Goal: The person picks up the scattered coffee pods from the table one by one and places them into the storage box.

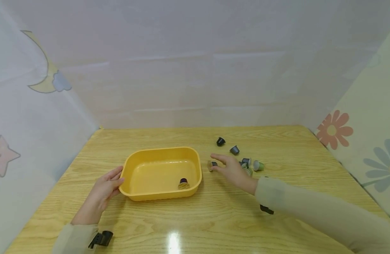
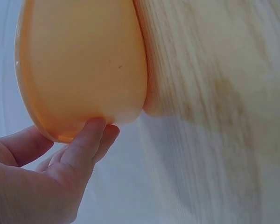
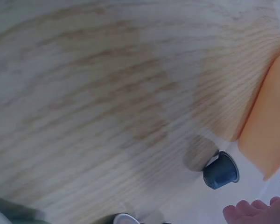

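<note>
My left hand (image 1: 104, 188) grips the left end of a yellow plastic basin (image 1: 160, 194), thumb at the rim and fingertips (image 2: 91, 133) against the outer wall. One dark purple coffee capsule (image 1: 183, 184) with a gold lid lies inside, near the right front corner. Right of the basin, my right hand (image 1: 234, 173) reaches over the table with thumb and fingers spread around a dark coffee capsule (image 1: 211, 165). In the right wrist view this capsule (image 3: 220, 171) lies on its side on the table, apart from the fingers.
Beyond the right hand lie a black capsule (image 1: 220, 141) and a grey one (image 1: 234, 150). Several more, including a green capsule (image 1: 258, 165), cluster behind the hand, partly hidden. A pale cloth wall (image 1: 195, 88) rises at the wooden table's (image 1: 144, 222) back edge.
</note>
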A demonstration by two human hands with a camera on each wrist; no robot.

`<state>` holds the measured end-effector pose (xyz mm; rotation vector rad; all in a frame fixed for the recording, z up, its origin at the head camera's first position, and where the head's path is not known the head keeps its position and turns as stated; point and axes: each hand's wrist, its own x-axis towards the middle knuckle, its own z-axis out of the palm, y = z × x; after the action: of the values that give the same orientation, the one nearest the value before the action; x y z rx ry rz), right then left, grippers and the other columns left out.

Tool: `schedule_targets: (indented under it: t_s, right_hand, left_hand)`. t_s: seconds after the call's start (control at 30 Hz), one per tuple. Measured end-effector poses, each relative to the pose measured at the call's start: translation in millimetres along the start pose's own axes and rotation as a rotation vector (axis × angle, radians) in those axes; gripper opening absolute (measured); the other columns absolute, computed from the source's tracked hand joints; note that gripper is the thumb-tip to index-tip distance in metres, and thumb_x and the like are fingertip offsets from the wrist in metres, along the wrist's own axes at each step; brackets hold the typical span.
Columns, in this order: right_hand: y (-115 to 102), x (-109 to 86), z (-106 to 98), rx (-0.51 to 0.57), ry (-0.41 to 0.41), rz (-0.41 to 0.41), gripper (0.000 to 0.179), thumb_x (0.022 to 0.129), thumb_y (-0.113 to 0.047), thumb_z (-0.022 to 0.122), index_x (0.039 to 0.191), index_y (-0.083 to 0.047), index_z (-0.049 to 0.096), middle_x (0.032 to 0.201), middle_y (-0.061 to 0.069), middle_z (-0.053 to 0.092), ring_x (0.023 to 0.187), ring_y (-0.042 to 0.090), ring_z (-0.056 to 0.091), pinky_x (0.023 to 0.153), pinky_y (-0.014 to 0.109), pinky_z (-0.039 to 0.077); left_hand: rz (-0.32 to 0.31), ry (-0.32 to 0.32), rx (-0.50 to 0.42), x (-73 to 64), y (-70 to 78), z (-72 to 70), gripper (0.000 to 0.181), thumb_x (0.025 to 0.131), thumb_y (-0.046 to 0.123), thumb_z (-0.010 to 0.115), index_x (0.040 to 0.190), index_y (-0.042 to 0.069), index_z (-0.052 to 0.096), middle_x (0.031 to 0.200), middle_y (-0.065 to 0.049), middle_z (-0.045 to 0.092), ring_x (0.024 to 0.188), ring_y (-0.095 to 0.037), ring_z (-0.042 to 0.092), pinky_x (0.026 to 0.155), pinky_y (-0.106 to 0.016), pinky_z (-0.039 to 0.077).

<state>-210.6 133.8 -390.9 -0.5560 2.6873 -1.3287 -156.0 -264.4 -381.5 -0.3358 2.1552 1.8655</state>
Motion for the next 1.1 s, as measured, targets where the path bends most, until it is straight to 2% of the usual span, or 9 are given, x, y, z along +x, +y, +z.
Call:
schedule_targets:
  t_s: [0.23,0.6,0.93,1.1]
  right_hand:
    - [6,5.0,4,0.013,-0.005,0.030,0.054,0.096,-0.004,0.066,0.145,0.008,0.047,0.151,0.024,0.046,0.141,0.043,0.039,0.109,0.052,0.042]
    - [13,15.1,9,0.081,-0.015,0.161,0.058,0.096,-0.002,0.066,0.148,0.009,0.042,0.152,0.027,0.041,0.141,0.045,0.038,0.110,0.051,0.041]
    - [18,26.4,14,-0.005,0.003,0.262,0.060,0.094,-0.010,0.071,0.145,0.008,0.046,0.149,0.024,0.047,0.137,0.040,0.046,0.111,0.048,0.040]
    - [15,26.9,16,-0.036,0.016,0.272,0.057,0.093,-0.010,0.073,0.141,0.011,0.051,0.143,0.026,0.053,0.133,0.040,0.050,0.109,0.048,0.042]
  left_hand:
    - [-0.004,0.003,-0.014,0.7,0.1,-0.4,0.063,0.108,0.006,0.041,0.161,0.004,0.008,0.165,-0.021,0.009,0.148,-0.037,0.021,0.088,-0.017,0.053]
    - [0.004,-0.006,-0.012,1.7,-0.2,-1.3,0.063,0.108,0.005,0.041,0.160,0.002,0.007,0.165,-0.022,0.010,0.147,-0.036,0.020,0.087,-0.016,0.053]
    - [0.010,-0.007,-0.016,1.1,-1.4,-1.2,0.063,0.107,0.005,0.042,0.160,0.002,0.007,0.165,-0.021,0.010,0.146,-0.034,0.021,0.086,-0.016,0.053]
    - [0.009,-0.005,-0.020,1.2,-1.9,-1.2,0.063,0.107,0.004,0.042,0.160,0.002,0.008,0.165,-0.021,0.011,0.146,-0.034,0.021,0.087,-0.016,0.053]
